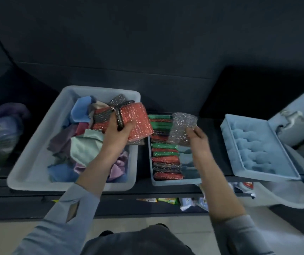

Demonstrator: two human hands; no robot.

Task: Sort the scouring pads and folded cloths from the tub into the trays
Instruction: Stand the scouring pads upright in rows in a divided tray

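Note:
My left hand (117, 132) grips a bunch of red and dark glittery scouring pads (138, 122) above the right end of the white tub (35, 162). Loose cloths (85, 146) in blue, purple, pale green and pink fill the tub. My right hand (196, 138) pinches one silver scouring pad (181, 128) over the middle tray (175, 182). That tray holds a row of green, red and dark pads (165, 159) standing on edge along its left side. A second light blue tray (261, 153) with moulded hollows lies to the right and holds nothing.
A heap of cloths or bags (2, 137) lies at the far left. A white round container (294, 197) sits under the right tray. Small packets (165, 200) lie below the table's front edge. Behind the trays the dark tabletop runs to a dark wall.

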